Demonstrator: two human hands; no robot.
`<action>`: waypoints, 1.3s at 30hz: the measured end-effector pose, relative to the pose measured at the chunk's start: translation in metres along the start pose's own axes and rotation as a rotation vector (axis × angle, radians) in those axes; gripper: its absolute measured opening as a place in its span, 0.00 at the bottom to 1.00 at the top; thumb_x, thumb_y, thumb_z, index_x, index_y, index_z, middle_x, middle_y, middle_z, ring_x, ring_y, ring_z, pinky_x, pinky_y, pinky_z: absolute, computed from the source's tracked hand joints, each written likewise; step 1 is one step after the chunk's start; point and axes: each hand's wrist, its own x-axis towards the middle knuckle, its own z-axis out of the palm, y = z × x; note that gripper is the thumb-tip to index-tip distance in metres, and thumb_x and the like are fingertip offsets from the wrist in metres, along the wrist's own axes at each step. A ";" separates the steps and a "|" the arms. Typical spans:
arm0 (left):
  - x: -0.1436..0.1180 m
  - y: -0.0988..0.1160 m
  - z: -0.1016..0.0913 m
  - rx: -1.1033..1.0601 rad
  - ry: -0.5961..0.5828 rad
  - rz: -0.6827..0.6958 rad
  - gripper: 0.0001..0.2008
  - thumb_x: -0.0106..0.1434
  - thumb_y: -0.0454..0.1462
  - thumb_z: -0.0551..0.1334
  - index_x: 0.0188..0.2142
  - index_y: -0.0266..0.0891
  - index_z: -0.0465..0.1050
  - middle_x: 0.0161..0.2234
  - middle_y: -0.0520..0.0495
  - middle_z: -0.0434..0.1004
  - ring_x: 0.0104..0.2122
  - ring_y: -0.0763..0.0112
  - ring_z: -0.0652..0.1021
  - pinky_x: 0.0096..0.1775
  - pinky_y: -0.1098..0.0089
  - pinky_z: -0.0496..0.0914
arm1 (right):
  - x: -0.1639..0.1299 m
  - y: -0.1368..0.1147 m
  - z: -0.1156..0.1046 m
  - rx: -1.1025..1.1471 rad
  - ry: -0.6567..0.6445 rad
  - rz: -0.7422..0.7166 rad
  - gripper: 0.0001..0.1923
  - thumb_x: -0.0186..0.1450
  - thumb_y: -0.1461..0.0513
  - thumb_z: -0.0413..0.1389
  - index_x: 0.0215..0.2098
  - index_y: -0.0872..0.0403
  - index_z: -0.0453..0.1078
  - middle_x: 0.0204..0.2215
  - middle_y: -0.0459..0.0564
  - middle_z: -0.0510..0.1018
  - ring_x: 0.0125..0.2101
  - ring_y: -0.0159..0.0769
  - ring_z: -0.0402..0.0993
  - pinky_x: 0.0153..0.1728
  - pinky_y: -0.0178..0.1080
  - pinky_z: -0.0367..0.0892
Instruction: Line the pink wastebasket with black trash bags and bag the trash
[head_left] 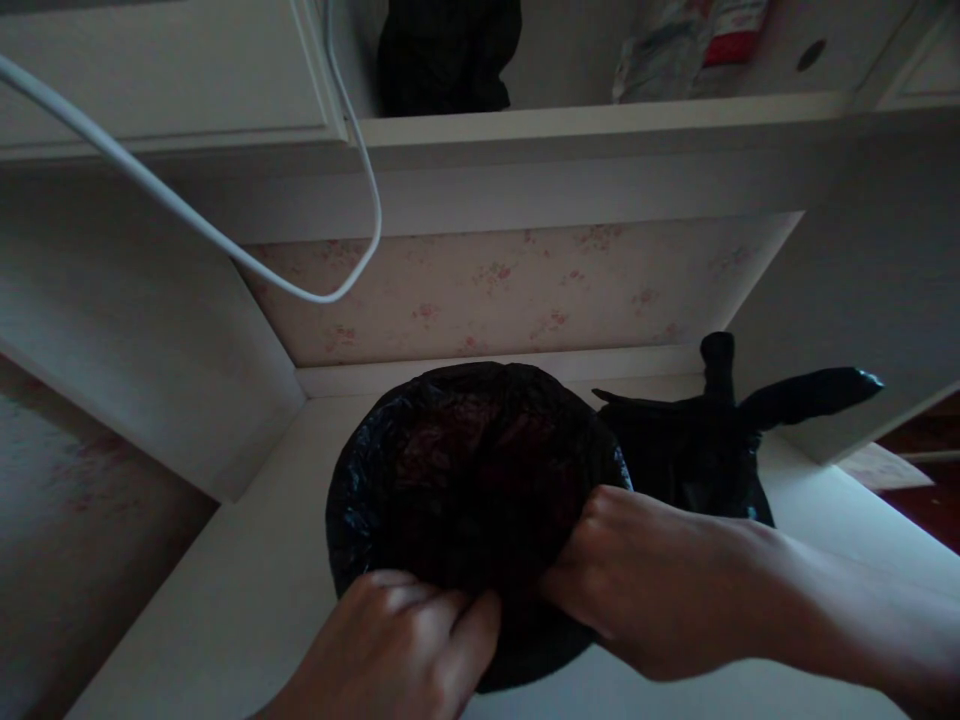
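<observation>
Bin liner: thin black plastic bag lining a round bin, folded over the rim; sits directly under and between both hands, on the white floor of a recess.
Left hand: left hand at the near rim; fingers curled and pressed together, thumb against them, pinching a fold of the black plastic.
Right hand: right hand on the rim just right of the left fingers; fingertips hidden in the fold, apparently gripping the liner edge, though exact closure cannot be told.
Handling: judged very light, soft and crinkly, somewhat slippery, easy to tear if pulled hard; best taken at the folded rim edge, as now, with a pinch of gathered film rather than a flat grip.
Inside: dark reddish crumpled lining or contents beyond the fingers; too dim to tell more.
Beyond the right hand: tied black plastic bag, knotted ears up, touching or just beside the bin.
Farther out: floral wallpaper panel behind the bin; white cable looping above and left of the fingers; white shelf overhead bearing a dark bundle and a pale packet.
</observation>
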 end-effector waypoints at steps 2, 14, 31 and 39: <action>-0.006 -0.005 -0.001 -0.024 -0.063 -0.009 0.13 0.61 0.25 0.61 0.36 0.46 0.76 0.26 0.57 0.81 0.23 0.62 0.80 0.24 0.64 0.70 | -0.001 0.000 -0.001 -0.073 -0.069 -0.006 0.05 0.64 0.69 0.60 0.35 0.56 0.78 0.30 0.51 0.86 0.27 0.43 0.82 0.22 0.42 0.53; -0.037 -0.054 -0.028 0.120 -0.019 -0.091 0.33 0.63 0.42 0.72 0.66 0.50 0.70 0.62 0.47 0.80 0.59 0.50 0.80 0.60 0.49 0.74 | -0.012 0.007 -0.014 0.073 0.171 -0.057 0.32 0.67 0.54 0.69 0.64 0.55 0.70 0.54 0.56 0.83 0.54 0.51 0.79 0.58 0.50 0.69; 0.001 -0.040 -0.013 -0.163 -0.193 -0.110 0.17 0.58 0.21 0.60 0.35 0.46 0.79 0.33 0.55 0.86 0.36 0.61 0.86 0.43 0.60 0.79 | 0.011 -0.005 -0.004 -0.032 0.169 0.003 0.07 0.72 0.62 0.59 0.46 0.56 0.76 0.34 0.52 0.85 0.31 0.42 0.83 0.24 0.41 0.60; -0.046 -0.075 -0.035 0.172 -0.053 -0.128 0.38 0.61 0.45 0.75 0.69 0.53 0.67 0.66 0.47 0.76 0.62 0.46 0.77 0.62 0.43 0.73 | -0.028 0.013 -0.011 0.161 0.316 0.046 0.50 0.63 0.48 0.71 0.76 0.51 0.57 0.70 0.61 0.69 0.69 0.55 0.67 0.68 0.53 0.64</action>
